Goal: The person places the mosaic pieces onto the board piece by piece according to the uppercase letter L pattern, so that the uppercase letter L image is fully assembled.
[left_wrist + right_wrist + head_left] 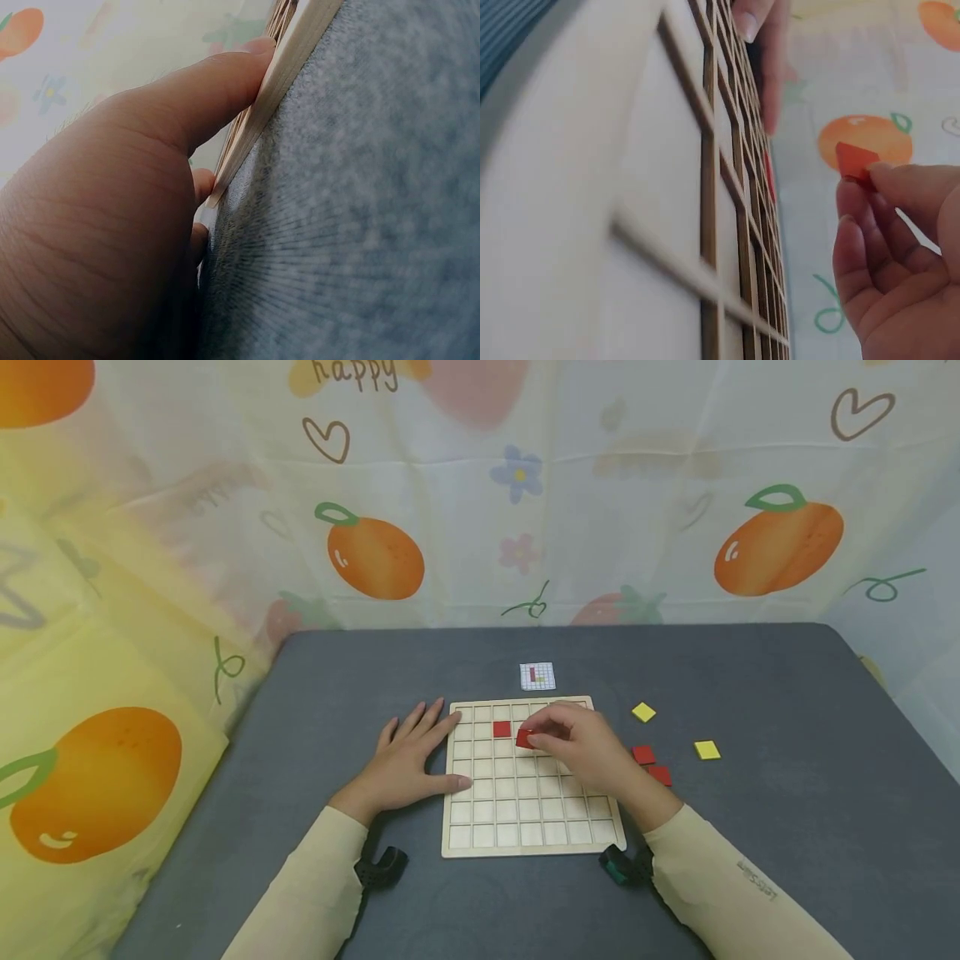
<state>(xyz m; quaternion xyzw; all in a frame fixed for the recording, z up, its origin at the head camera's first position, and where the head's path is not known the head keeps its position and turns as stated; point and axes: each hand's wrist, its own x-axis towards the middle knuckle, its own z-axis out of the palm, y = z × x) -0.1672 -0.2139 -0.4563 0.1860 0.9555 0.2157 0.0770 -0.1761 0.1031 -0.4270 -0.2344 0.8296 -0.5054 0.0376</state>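
A pale wooden grid board lies on the grey table, with one red square tile set in a cell near its upper left. My left hand rests at the board's left side, fingers spread, its thumb and a fingertip over the rim; the left wrist view shows the thumb on the wooden edge. Over the upper middle of the board, my right hand pinches another red square tile between thumb and fingers. In the right wrist view this tile is held clear of the grid.
Right of the board lie two red tiles, partly behind the right wrist, and two yellow tiles, one nearer and one farther right. A small printed grid card sits beyond the board's far edge. A patterned cloth hangs behind the table.
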